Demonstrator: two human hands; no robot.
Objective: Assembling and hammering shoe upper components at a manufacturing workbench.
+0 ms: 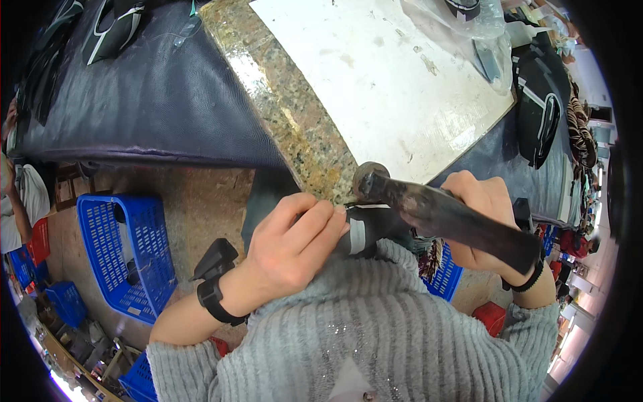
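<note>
My right hand (483,201) is wrapped round the dark, worn handle of a hammer (462,221). The hammer's round head rests on or just above the near corner of a speckled stone slab (295,127). Beside that head, my left hand (293,244) pinches the edge of a black piece with a grey band (362,231), which hangs off the slab's corner over my lap. My left fingertips are very close to the hammer head. What lies directly under the head is hidden.
A white sheet (375,80) covers much of the slab, with a clear plastic bag (479,40) at its far right. Black pieces with pale trim (539,120) lie on the dark-covered table (154,100). A blue basket (127,254) stands on the floor at left.
</note>
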